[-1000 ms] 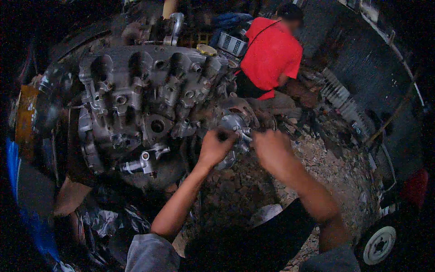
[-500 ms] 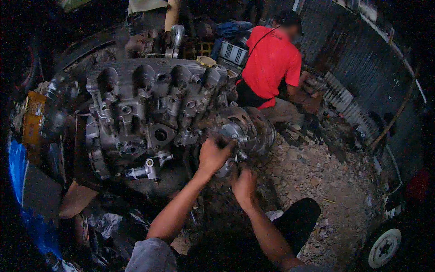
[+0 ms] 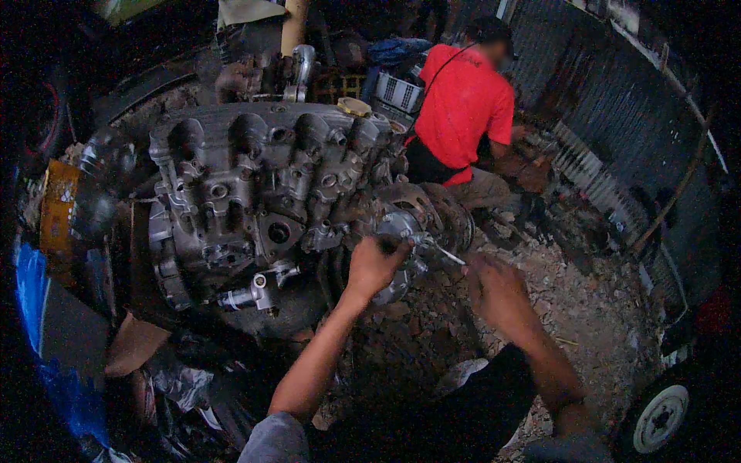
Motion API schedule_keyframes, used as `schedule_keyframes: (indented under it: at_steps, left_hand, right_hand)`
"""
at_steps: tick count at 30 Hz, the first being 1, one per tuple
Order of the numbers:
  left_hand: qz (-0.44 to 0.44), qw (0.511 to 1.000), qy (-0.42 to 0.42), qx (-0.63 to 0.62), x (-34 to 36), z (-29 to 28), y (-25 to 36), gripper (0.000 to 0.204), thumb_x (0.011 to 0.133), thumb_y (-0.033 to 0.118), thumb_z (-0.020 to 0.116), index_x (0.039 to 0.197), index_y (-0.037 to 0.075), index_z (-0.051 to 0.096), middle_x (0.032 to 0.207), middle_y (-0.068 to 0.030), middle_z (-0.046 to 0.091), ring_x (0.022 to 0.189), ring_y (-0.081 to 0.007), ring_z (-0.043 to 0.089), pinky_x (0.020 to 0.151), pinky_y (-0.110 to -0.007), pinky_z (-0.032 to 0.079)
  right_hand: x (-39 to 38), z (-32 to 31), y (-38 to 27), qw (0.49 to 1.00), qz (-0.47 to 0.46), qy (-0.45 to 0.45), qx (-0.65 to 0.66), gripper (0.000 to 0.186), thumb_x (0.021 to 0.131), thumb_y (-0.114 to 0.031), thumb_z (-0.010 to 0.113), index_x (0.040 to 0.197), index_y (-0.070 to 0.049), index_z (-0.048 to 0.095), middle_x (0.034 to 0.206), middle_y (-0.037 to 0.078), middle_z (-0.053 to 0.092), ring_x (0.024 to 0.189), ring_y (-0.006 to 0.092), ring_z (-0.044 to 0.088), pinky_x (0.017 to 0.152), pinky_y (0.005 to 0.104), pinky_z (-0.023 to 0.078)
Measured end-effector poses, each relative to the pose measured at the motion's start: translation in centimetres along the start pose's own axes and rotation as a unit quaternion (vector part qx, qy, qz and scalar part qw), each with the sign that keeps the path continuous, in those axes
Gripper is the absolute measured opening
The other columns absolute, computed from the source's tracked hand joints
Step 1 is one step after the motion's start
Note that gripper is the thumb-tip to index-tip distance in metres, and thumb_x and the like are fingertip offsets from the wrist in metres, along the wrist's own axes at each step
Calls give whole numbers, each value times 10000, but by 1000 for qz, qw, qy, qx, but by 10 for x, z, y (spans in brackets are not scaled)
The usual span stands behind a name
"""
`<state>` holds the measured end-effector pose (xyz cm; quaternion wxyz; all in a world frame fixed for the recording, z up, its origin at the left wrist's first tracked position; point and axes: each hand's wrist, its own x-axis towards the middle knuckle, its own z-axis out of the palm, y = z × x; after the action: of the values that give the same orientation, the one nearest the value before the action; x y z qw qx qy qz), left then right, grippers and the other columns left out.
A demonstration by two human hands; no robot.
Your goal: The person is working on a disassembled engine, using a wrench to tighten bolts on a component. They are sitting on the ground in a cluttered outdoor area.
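Note:
A large grey metal engine (image 3: 251, 174) stands in front of me, slightly to the left. At its right front corner sits a round silver housing (image 3: 397, 224), beside a slotted metal pulley assembly (image 3: 436, 216). My left hand (image 3: 377, 268) is closed against the housing, thumb and fingers bent near a bolt; what they grip is hidden. A slim bright wrench (image 3: 448, 253) reaches from that spot toward my right hand (image 3: 498, 295). The right fingers are curled at the wrench's outer end, a little blurred.
A silver cylindrical part (image 3: 251, 293) juts from the engine's lower front. Rubble (image 3: 571, 309) covers the ground to the right. Beyond it a person in a red shirt (image 3: 467, 112) crouches near a corrugated wall (image 3: 563, 69). A wheel (image 3: 661, 418) stands at lower right; cardboard (image 3: 135, 343) lies left.
My right hand has swung right and slightly up, away from the left hand, and the wrench now shows between them. My left hand has shifted slightly right, staying at the housing.

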<state>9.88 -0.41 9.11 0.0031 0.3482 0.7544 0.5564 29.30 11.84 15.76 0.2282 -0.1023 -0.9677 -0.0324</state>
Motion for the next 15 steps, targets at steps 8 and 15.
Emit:
schedule_keyframes:
  at_steps: [8, 15]
  left_hand:
    - [10, 993, 2, 118, 1, 11, 2, 330, 801, 357, 630, 819, 29, 666, 788, -204, 644, 775, -396, 616, 690, -469, 486]
    - [25, 999, 12, 39, -3, 4, 2, 342, 804, 360, 621, 878, 30, 672, 821, -203, 648, 806, -388, 621, 716, -461, 487]
  right_hand:
    - [44, -20, 3, 999, -1, -27, 17, 220, 805, -172, 644, 997, -66, 639, 921, 163, 653, 876, 349, 618, 756, 448, 491]
    - [62, -36, -5, 996, -41, -79, -13, 203, 778, -207, 661, 951, -101, 667, 782, 169, 648, 727, 358, 629, 679, 468, 499]
